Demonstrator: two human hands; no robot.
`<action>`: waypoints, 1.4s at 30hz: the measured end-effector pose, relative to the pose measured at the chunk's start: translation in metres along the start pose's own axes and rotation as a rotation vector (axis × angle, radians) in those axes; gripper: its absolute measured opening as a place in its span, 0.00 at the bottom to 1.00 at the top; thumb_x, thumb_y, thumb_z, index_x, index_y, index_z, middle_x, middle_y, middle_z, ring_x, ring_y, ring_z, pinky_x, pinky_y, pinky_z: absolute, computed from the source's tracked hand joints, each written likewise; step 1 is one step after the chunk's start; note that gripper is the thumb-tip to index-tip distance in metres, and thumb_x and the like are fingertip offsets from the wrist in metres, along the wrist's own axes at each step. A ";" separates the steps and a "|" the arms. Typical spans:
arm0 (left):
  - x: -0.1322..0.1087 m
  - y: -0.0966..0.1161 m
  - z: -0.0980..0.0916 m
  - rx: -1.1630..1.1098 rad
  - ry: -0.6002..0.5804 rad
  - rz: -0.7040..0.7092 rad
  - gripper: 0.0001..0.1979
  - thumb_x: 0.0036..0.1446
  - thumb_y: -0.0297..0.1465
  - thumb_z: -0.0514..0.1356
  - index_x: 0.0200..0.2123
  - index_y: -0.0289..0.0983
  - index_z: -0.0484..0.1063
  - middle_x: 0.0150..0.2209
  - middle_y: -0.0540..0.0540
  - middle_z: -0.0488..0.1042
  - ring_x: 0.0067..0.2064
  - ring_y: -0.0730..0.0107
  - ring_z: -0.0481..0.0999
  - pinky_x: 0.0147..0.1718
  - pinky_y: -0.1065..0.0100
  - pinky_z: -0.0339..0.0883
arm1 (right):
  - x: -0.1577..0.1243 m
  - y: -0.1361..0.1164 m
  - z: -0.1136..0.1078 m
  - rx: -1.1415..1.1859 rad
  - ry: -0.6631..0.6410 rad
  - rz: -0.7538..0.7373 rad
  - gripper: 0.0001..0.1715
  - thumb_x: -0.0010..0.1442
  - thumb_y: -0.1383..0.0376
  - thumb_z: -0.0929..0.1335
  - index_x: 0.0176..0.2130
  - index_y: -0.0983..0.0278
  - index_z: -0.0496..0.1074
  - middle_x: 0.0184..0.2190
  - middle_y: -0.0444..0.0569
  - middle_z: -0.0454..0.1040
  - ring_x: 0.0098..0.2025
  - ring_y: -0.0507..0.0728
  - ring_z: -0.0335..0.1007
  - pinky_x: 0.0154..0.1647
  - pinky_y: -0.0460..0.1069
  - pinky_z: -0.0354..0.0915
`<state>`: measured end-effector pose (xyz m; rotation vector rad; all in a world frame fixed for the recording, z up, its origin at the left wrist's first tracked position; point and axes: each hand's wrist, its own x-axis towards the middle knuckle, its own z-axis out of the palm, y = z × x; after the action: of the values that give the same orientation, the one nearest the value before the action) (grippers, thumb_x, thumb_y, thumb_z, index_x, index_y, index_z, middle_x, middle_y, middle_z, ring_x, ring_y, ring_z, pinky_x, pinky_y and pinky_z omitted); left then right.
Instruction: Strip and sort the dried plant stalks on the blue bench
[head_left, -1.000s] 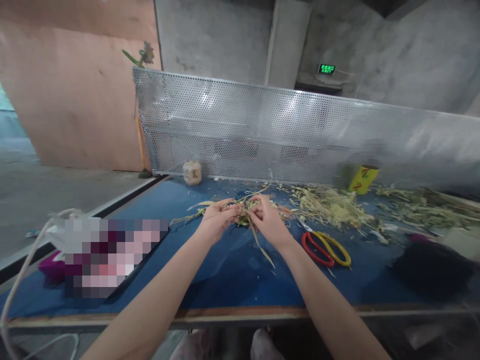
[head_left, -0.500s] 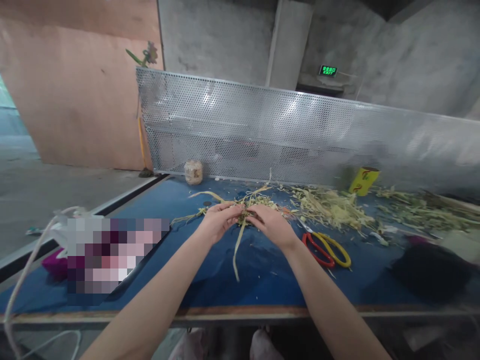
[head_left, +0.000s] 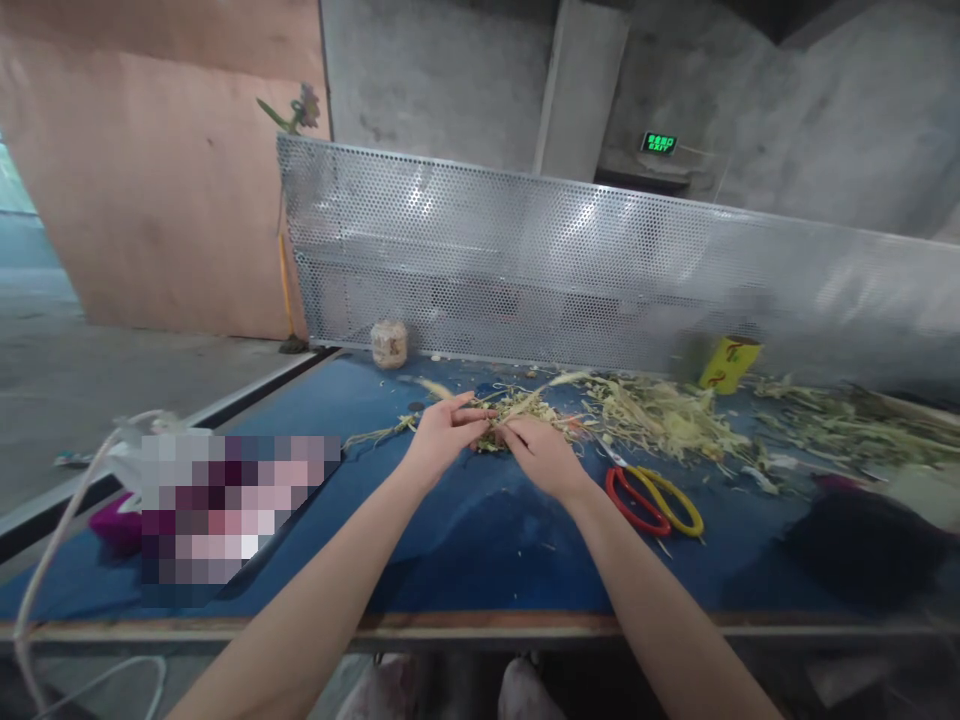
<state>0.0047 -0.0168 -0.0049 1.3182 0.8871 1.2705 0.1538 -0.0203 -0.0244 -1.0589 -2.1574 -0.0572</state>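
Observation:
My left hand (head_left: pixel 442 438) and my right hand (head_left: pixel 538 455) are close together over the middle of the blue-topped table. Their fingers are bent and closed on a pale, dry plant strip (head_left: pixel 529 405), which sticks up beyond the right fingertips. Part of the strip is hidden by the fingers. Just behind and below the hands lies a small heap of greenish plant bits (head_left: pixel 551 412). A few thin stalks (head_left: pixel 375 437) lie to the left of my left hand. Scissors with one red and one yellow handle (head_left: pixel 637 500) lie to the right of my right forearm.
Larger piles of pale plant shreds (head_left: pixel 656 415) and stalks (head_left: pixel 862 415) spread along the right. A perforated metal screen (head_left: pixel 487 260) borders the back. Before it stand a whitish jar (head_left: pixel 389 344) and a yellow container (head_left: pixel 729 364). A dark bundle (head_left: pixel 866 545) sits right; a blurred-out object (head_left: pixel 240 510) left.
The long strip that hung down toward me below the hands no longer shows there. A strip now points up and right from the fingers. Both hands have shifted only slightly.

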 end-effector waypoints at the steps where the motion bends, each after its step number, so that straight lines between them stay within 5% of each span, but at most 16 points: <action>1: 0.000 0.001 0.000 0.030 -0.006 0.007 0.32 0.40 0.22 0.60 0.51 0.23 0.57 0.36 0.36 0.75 0.18 0.83 0.61 0.18 0.74 0.56 | 0.001 0.000 0.000 0.053 0.003 0.016 0.17 0.60 0.65 0.56 0.26 0.65 0.66 0.26 0.47 0.69 0.31 0.52 0.64 0.33 0.45 0.58; 10: -0.002 -0.001 0.000 0.053 -0.097 0.037 0.34 0.40 0.25 0.61 0.53 0.26 0.56 0.33 0.40 0.76 0.20 0.82 0.61 0.21 0.73 0.56 | 0.005 0.001 -0.002 0.420 0.055 0.286 0.23 0.55 0.55 0.60 0.18 0.67 0.67 0.12 0.40 0.57 0.17 0.47 0.52 0.20 0.43 0.51; 17: -0.002 -0.001 0.000 -0.051 -0.111 0.036 0.31 0.36 0.27 0.64 0.48 0.28 0.62 0.28 0.45 0.75 0.19 0.81 0.62 0.19 0.74 0.54 | 0.006 0.000 0.004 0.609 0.014 0.395 0.25 0.54 0.50 0.60 0.19 0.66 0.68 0.11 0.39 0.54 0.14 0.47 0.49 0.16 0.43 0.50; 24: -0.001 -0.002 -0.001 -0.196 -0.035 -0.074 0.30 0.36 0.23 0.64 0.46 0.25 0.62 0.24 0.46 0.73 0.18 0.82 0.61 0.17 0.75 0.51 | 0.001 -0.001 0.000 0.210 0.304 0.152 0.11 0.53 0.59 0.63 0.33 0.63 0.68 0.30 0.48 0.69 0.30 0.53 0.65 0.31 0.47 0.62; 33: 0.000 -0.004 -0.002 -0.058 -0.036 -0.073 0.35 0.37 0.20 0.62 0.52 0.23 0.56 0.27 0.43 0.75 0.17 0.83 0.61 0.17 0.76 0.53 | -0.001 -0.004 -0.004 0.130 0.232 -0.136 0.08 0.57 0.66 0.61 0.32 0.62 0.69 0.34 0.48 0.69 0.38 0.53 0.65 0.40 0.47 0.61; 37: 0.000 -0.004 0.000 0.032 -0.092 -0.048 0.41 0.35 0.20 0.63 0.55 0.25 0.51 0.27 0.43 0.76 0.22 0.78 0.68 0.22 0.75 0.59 | 0.002 0.000 0.004 0.325 0.202 0.023 0.04 0.53 0.65 0.64 0.31 0.63 0.67 0.28 0.47 0.69 0.32 0.52 0.65 0.34 0.47 0.63; 42: -0.001 -0.005 0.002 0.033 -0.139 0.014 0.42 0.36 0.21 0.64 0.56 0.28 0.51 0.29 0.44 0.77 0.29 0.74 0.72 0.32 0.72 0.63 | 0.005 0.003 0.006 0.637 0.246 0.289 0.24 0.45 0.63 0.69 0.42 0.64 0.61 0.20 0.39 0.62 0.20 0.49 0.59 0.20 0.43 0.58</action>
<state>0.0075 -0.0176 -0.0096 1.4230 0.8056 1.1636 0.1498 -0.0128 -0.0263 -0.9076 -1.6110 0.5674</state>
